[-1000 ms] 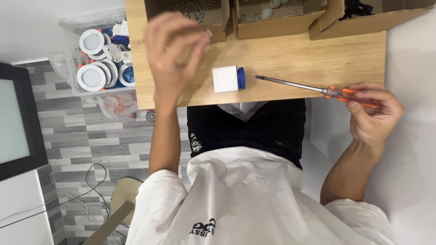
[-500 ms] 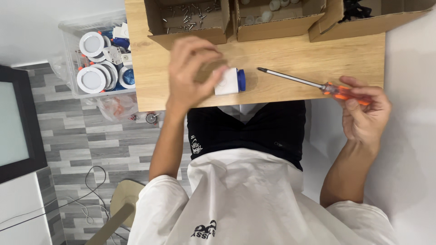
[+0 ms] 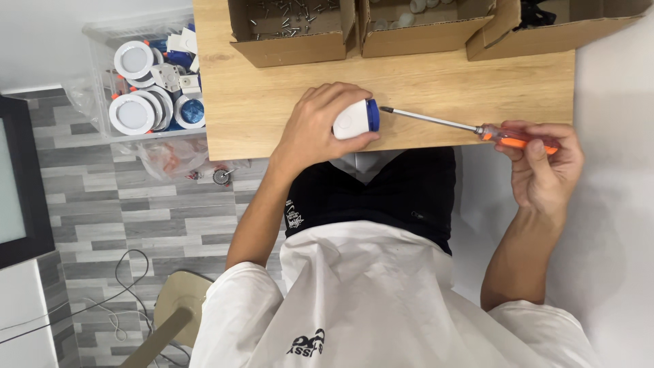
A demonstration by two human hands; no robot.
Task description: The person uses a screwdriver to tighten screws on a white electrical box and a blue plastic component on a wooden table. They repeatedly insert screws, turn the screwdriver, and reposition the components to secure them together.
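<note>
1. a white and blue fitting (image 3: pixel 355 119) is gripped by the left hand (image 3: pixel 319 126) on the worktop (image 3: pixel 436 82).
2. an orange-handled screwdriver (image 3: pixel 470 128) is clasped in the right hand (image 3: pixel 545 170); its shaft lies across the worktop, tip toward the fitting.

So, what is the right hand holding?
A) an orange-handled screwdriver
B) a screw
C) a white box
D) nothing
A: the right hand grips the screwdriver by its orange handle, while the left hand holds the white and blue box.
</note>
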